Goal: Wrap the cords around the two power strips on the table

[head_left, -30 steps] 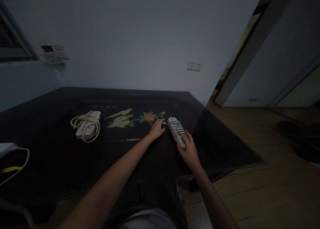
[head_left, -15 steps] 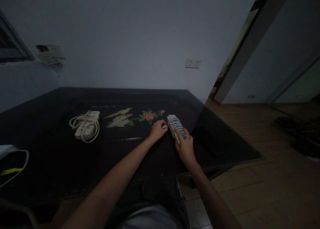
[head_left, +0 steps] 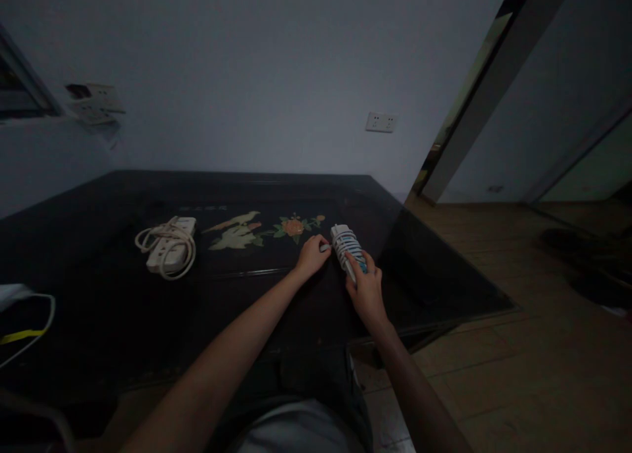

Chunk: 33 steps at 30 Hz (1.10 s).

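Observation:
A white slotted device with blue markings (head_left: 345,243) lies on the dark table (head_left: 99,308), right of centre. My right hand (head_left: 366,290) is wrapped around its near end. My left hand (head_left: 311,256) rests just to its left, fingers curled and pinching a small pale part (head_left: 324,247) at the device's side. What that part is I cannot make out in the dim light.
A cream power strip with its cord coiled around it (head_left: 168,253) lies on the table's left. A flower and bird inlay (head_left: 264,230) decorates the tabletop. White and yellow cables (head_left: 29,328) sit at the left edge. A wall socket (head_left: 381,122) is behind; wooden floor to the right.
My right hand slid up along the device, which turned slightly more upright. My left hand stayed at the device's side, its pinch now on a pale part.

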Available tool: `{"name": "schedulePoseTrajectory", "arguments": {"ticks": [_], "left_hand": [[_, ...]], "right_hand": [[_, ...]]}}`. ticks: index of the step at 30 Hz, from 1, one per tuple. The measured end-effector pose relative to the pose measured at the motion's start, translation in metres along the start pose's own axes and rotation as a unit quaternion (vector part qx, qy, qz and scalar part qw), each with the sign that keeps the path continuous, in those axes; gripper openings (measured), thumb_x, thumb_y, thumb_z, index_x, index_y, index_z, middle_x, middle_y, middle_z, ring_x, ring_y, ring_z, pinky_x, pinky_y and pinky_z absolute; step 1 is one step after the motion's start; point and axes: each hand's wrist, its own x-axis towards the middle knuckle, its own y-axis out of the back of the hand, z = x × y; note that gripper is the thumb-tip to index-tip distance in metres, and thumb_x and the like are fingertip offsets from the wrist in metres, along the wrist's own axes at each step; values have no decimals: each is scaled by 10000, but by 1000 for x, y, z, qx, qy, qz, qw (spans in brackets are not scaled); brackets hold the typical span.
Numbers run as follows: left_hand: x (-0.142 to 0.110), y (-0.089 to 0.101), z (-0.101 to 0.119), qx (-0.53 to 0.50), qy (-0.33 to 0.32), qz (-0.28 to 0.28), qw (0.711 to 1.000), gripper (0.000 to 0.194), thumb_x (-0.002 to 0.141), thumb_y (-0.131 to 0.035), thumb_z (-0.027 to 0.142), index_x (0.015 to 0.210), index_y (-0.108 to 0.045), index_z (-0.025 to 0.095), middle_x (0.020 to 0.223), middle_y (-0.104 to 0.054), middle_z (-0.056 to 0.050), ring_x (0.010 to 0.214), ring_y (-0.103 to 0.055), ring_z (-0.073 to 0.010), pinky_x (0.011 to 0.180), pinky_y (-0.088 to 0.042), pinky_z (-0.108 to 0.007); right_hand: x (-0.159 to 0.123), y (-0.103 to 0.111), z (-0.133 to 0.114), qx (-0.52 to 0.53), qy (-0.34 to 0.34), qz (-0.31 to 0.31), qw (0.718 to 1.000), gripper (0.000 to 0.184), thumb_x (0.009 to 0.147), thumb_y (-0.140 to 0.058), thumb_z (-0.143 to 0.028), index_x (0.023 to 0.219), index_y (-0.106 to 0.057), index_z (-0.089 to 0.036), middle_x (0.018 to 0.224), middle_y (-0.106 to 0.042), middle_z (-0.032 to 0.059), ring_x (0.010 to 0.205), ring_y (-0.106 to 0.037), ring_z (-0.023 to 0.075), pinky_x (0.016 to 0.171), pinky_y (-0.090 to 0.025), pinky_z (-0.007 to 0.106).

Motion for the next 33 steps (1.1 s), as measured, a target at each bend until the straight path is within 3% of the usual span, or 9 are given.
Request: {"name": "schedulePoseTrajectory", "arguments": {"ticks": [4,8,11,16,21,27,33], "left_hand": [[0,0,4,0,-20,-20,1000,130,776,-538,169,898,-581,164,916,-651,-64,865,-601,-175,807,-462,-289],[2,-3,11,-7,-43,-47,998,464,810,-501,158,1268,-435,191,1042,-669,-72,899,-638,-187,809,-477,-295],[5,-2,17,27,-67,-93,993,615,813,-476,123,1395,-331,259,1100,-670,-60,943,-650,-204,847,-475,-310],[9,3,21,32,-84,-152,984,712,773,-440,41,1438,-302,254,1224,-629,-57,1049,-627,-213,936,-446,-321],[6,-3,20,-28,-87,-148,985,701,747,-408,-6,1403,-374,238,1338,-549,-40,1195,-541,-195,1006,-404,-313],[0,-7,21,-60,-98,-150,982,723,720,-404,-26,1395,-384,232,1366,-521,-41,1204,-531,-180,1027,-386,-310],[-3,-9,24,-84,-18,-86,993,710,722,-499,34,1393,-373,228,1230,-619,-53,1057,-611,-172,946,-446,-295]], "right_hand": [[0,1,1,6,4,3,1000,580,793,-501,-130,1345,-474,-304,1428,-305,101,1173,-412,314,948,-407,446],[0,2,0,5,0,11,1000,574,797,-523,-146,1347,-476,-302,1426,-310,114,1178,-430,312,940,-407,447],[-1,2,-1,9,-12,11,1000,583,802,-533,-149,1358,-462,-308,1441,-281,122,1196,-432,308,949,-406,424],[-1,3,-3,5,-20,10,1000,567,819,-525,-159,1360,-461,-315,1433,-303,121,1123,-489,296,943,-416,424],[-1,3,-5,-17,-20,4,1000,539,844,-510,-174,1361,-461,-317,1423,-314,138,1081,-495,305,919,-426,437],[0,2,-5,-15,-24,6,1000,569,824,-524,-145,1361,-459,-323,1422,-306,131,1091,-487,304,915,-431,436],[-1,2,-3,4,-27,4,1000,592,813,-540,-143,1373,-442,-307,1428,-282,137,1138,-471,308,956,-413,434]]}}
